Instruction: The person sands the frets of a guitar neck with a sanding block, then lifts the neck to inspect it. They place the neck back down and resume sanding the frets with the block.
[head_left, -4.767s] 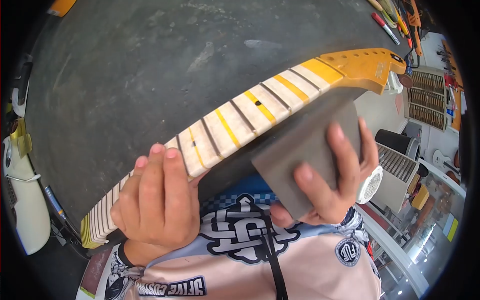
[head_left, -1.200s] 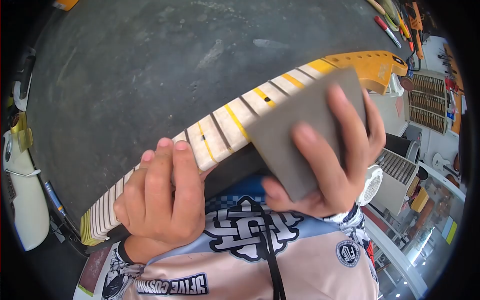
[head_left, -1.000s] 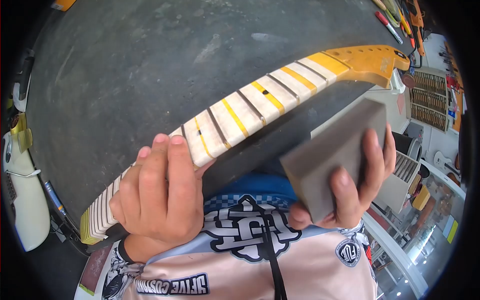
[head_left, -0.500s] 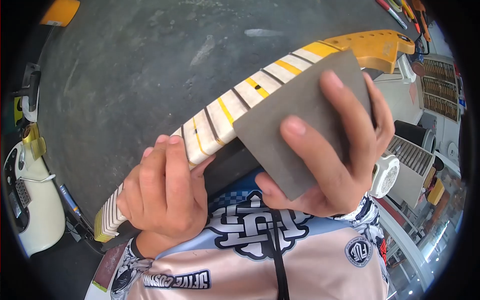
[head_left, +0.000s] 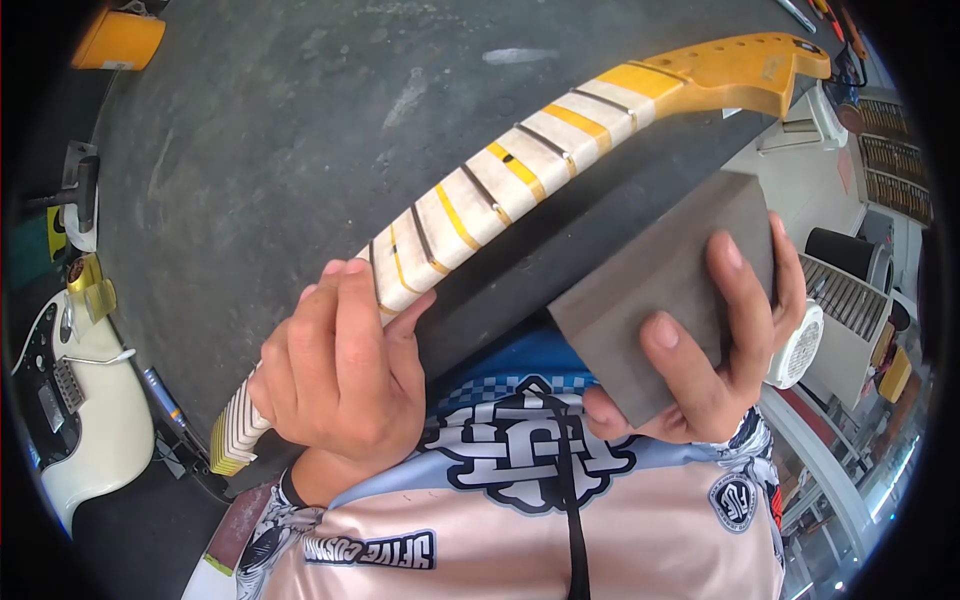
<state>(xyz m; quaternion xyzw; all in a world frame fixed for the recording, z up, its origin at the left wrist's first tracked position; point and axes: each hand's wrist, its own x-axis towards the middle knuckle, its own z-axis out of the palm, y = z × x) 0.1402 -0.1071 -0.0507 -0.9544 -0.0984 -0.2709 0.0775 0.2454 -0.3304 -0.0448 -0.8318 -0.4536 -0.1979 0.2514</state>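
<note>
Dark tabletop [head_left: 290,130], guitar neck [head_left: 478,197], left hand [head_left: 345,365] around it

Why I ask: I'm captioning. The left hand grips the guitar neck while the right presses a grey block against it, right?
No: in the head view, the right hand holds the grey block apart from the guitar neck, which the left hand grips.

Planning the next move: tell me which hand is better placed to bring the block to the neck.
Probably the right hand: it holds the grey block, while the left hand grips the guitar neck.
</note>
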